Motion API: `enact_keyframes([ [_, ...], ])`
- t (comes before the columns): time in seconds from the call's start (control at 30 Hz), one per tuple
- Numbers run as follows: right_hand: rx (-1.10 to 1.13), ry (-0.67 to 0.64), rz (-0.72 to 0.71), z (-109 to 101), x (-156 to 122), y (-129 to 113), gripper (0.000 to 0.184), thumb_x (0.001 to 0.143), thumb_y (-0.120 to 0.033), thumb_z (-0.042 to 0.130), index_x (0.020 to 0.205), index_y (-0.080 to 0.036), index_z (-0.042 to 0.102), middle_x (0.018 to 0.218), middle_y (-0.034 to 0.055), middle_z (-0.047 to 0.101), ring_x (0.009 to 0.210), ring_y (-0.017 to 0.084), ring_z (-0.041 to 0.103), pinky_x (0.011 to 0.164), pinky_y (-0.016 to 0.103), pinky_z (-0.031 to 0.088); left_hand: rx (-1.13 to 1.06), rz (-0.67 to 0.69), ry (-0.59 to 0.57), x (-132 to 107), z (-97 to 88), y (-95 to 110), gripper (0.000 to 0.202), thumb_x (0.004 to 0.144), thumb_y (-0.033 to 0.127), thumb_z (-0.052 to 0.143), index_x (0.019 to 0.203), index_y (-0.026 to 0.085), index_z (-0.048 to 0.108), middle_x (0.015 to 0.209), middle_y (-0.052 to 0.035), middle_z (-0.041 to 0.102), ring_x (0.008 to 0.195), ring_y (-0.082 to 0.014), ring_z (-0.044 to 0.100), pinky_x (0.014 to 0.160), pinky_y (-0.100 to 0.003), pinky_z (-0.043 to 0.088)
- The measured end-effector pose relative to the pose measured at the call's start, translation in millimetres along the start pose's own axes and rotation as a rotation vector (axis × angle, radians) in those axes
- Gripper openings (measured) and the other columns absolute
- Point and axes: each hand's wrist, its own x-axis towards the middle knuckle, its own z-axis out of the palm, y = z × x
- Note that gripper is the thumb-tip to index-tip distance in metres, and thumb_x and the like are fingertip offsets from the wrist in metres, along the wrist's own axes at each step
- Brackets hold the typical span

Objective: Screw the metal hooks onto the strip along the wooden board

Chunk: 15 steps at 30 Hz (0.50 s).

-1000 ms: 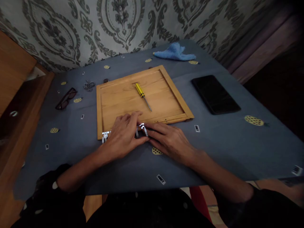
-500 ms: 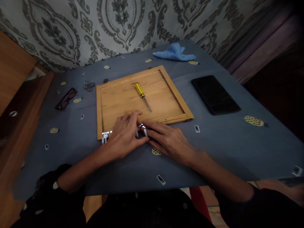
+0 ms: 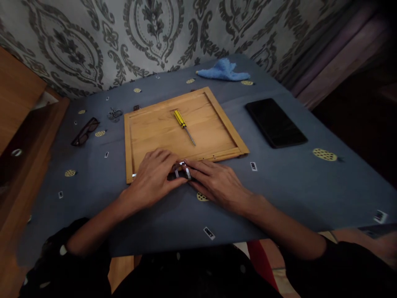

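Observation:
A shiny metal cabinet hinge (image 3: 188,173) sits at the near edge of a framed wooden panel (image 3: 155,132), between my two hands. My left hand (image 3: 153,176) grips it from the left, with the thumb below and the fingers curled over the panel's edge. From the right, the fingers of my right hand (image 3: 218,182) are pressed together against the hinge. Fingers cover part of it. A bit of shiny metal (image 3: 134,175) shows at the panel's near left corner, mostly behind my left hand. On the panel lies a yellow-handled screwdriver (image 3: 184,126), its tip toward me.
A black tablet-like slab (image 3: 276,123) lies right of the panel, with a blue cloth (image 3: 223,70) behind. Glasses (image 3: 85,131) and a small metal bunch (image 3: 114,114) lie to the left. A patterned blue-grey cloth (image 3: 161,231) covers the table. Wooden furniture (image 3: 34,153) borders the left side.
My left hand has shifted slightly left and now covers most of the metal piece at the panel's near left corner. Both hands stay at the hinge. The whole view has shifted a little.

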Motion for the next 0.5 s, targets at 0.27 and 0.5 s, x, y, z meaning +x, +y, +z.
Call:
enact_keyframes([
  [0.27, 0.004, 0.012, -0.017, -1.3, 0.9, 0.2, 0.027, 0.097, -0.019, 0.058, 0.122, -0.014, 0.067, 0.127, 0.0131, 0.072, 0.105, 0.025, 0.072, 0.086, 0.040, 0.063, 0.064, 0.059, 0.000, -1.2, -1.7, 1.3, 0.031, 0.089, 0.043, 0.069, 0.108, 0.019, 0.066, 0.104, -0.0053, 0.070, 0.103, -0.0259, 0.058, 0.090, -0.042, 0.045],
  [0.5, -0.005, 0.025, -0.027, 0.0, 0.5, 0.8, 0.025, 0.097, -0.017, 0.057, 0.119, -0.012, 0.067, 0.125, 0.0143, 0.073, 0.104, 0.025, 0.072, 0.085, 0.040, 0.063, 0.056, 0.057, -0.012, -0.2, 2.3, 1.6, 0.035, 0.090, 0.042, 0.070, 0.114, 0.018, 0.065, 0.112, -0.0063, 0.072, 0.108, -0.0265, 0.060, 0.093, -0.043, 0.046],
])
